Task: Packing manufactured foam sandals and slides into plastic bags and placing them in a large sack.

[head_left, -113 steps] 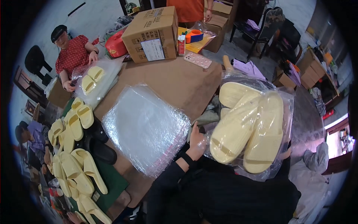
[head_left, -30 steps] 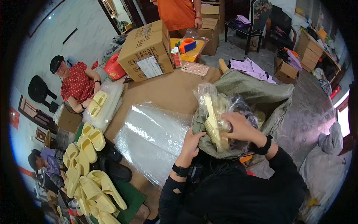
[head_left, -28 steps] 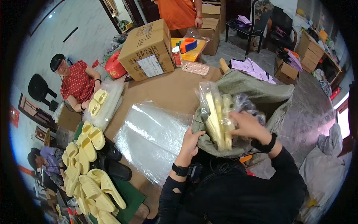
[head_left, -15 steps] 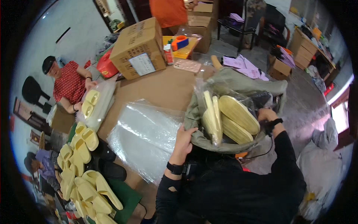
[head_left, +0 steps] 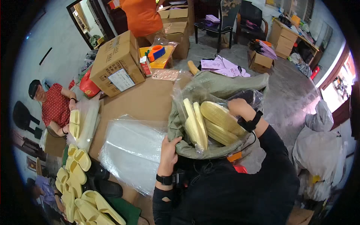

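Observation:
A grey-green cloth sack (head_left: 178, 129) stands in front of me with its mouth wide. Inside are pale yellow slippers (head_left: 215, 112) in clear plastic bags, some on edge and some with ridged soles up. My left hand (head_left: 169, 152) is closed on the sack's near left rim, thumb over the edge. Reaching into the right side of the mouth, my right hand (head_left: 242, 108) is curled above the slippers beside a dark bagged item (head_left: 250, 96). Its fingertips are hidden, so what they hold cannot be made out.
Clear plastic bags (head_left: 131, 150) lie flat on the brown table left of the sack. Unwrapped yellow slippers (head_left: 77, 172) cover the left side. A carton (head_left: 116, 63), a tape dispenser (head_left: 156, 53) and a pink phone (head_left: 165, 74) stand farther back. A co-worker (head_left: 56, 105) handles bagged slippers.
My right hand has moved from the sack's right edge inward over the slippers. My left hand keeps its grip on the rim. The whole view has shifted slightly.

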A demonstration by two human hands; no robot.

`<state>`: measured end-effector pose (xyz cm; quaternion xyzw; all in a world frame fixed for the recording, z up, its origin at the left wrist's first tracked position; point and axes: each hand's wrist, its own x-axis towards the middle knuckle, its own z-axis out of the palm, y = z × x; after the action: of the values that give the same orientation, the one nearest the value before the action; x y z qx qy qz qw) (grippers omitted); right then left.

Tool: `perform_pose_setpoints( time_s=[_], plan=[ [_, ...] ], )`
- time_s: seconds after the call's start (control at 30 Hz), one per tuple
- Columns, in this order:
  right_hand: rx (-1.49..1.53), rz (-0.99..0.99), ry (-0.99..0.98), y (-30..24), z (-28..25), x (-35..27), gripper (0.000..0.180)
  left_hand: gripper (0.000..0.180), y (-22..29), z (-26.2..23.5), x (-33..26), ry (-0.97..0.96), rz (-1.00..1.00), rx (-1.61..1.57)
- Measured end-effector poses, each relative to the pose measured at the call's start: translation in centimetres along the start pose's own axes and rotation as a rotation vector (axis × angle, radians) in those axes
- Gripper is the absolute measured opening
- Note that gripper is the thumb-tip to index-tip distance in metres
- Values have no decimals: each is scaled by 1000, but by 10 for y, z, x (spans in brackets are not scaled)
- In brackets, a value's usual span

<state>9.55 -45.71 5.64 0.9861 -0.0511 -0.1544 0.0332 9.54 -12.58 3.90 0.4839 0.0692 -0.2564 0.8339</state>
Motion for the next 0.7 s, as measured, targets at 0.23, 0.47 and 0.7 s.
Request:
perform_pose_setpoints(
  time_s=[0.23,0.47,0.7],
  plan=[
    [-195,-948,593,-119,-43,17,51,38,5,0,-9,-2,72,-31],
    [-163,-773,-101,-52,35,51,47,43,-13,11,-20,170,163,108],
    [-68,-809,-317,-101,53,119,50,50,-17,1,-15,90,298,574]
  ],
)
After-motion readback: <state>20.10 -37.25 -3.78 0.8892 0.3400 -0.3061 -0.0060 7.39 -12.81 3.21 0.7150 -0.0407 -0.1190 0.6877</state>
